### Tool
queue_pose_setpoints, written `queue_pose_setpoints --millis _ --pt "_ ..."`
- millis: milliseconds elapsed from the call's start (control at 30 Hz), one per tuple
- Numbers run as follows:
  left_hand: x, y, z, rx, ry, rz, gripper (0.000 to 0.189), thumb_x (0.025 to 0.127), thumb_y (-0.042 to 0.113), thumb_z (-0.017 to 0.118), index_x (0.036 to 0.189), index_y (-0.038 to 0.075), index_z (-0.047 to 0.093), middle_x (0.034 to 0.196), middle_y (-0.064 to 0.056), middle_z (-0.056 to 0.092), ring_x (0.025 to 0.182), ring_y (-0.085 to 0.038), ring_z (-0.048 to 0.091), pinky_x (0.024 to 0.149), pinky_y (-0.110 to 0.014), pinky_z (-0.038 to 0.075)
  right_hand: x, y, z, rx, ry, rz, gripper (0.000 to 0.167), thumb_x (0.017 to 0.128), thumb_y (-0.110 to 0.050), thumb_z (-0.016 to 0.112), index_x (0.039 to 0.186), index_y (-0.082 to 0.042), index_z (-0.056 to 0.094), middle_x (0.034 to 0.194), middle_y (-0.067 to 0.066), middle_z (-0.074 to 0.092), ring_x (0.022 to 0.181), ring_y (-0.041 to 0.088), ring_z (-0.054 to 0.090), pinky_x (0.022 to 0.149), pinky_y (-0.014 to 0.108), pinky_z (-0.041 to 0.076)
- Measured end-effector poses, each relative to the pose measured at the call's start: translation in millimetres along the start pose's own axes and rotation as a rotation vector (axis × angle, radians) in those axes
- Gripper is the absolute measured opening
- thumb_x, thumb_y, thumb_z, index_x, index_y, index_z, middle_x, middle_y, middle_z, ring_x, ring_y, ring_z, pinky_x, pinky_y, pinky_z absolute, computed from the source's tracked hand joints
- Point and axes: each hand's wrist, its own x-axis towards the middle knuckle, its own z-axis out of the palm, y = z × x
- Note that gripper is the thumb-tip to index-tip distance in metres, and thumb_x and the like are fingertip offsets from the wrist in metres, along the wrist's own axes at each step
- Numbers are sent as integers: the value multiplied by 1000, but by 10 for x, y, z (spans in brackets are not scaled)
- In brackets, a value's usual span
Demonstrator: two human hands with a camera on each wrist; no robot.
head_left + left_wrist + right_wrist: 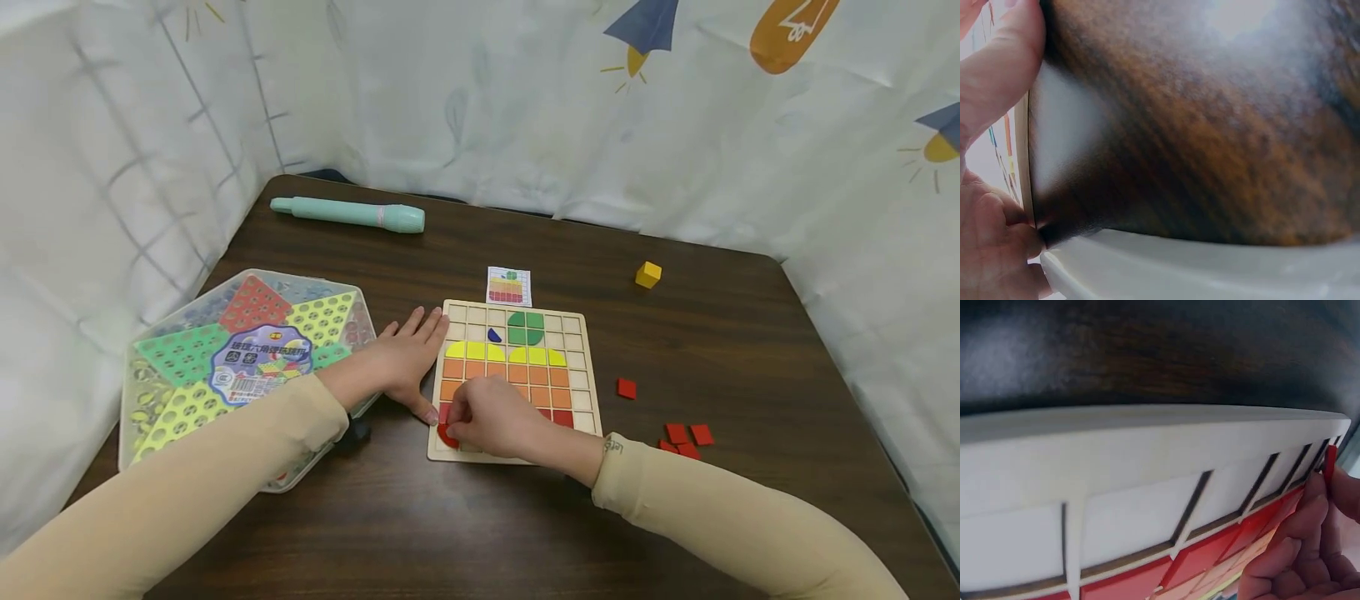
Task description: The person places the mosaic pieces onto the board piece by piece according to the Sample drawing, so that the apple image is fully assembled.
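A light wooden grid board (582,401) lies on the dark table. My right hand (498,417) pinches a red piece with a rounded edge (447,437) between thumb and forefinger at the board's front left corner cell; in the right wrist view the red piece (1330,462) stands tilted on edge there. Along the board's left edge rests my left hand (405,358), fingers spread, thumb near that corner. Green leaf-like pieces (526,328), a small blue piece (493,335), a yellow row (538,356), orange squares (559,377) and dark red squares (562,417) fill cells. My right hand covers part of the rows.
A small picture card (508,286) lies behind the board. Loose red squares (626,388) are to its right, several more (702,434) further forward. At left sits a clear hexagonal game box (258,367). Farther back are a teal microphone-shaped object (348,214) and a yellow cube (648,274).
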Motion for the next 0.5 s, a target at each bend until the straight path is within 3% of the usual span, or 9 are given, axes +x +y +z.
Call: queue_pose_setpoints --millis 200,500 --pt "-1 -4 9 -2 0 6 144 68 66 86 162 -5 3 170 -26 -1 158 -48 1 122 -68 16 -1 -13 17 -2 -7 33 15 90 -12 78 76 -9 75 62 -4 65 52 8 51 51 20 44" --pt "-6 -13 11 0 8 7 143 69 64 86 162 -5 4 171 -26 0 158 -47 1 123 -67 16 16 -56 23 -168 19 -31 14 91 -15 77 79 -9 78 64 -4 67 57 7 51 55 17 45"
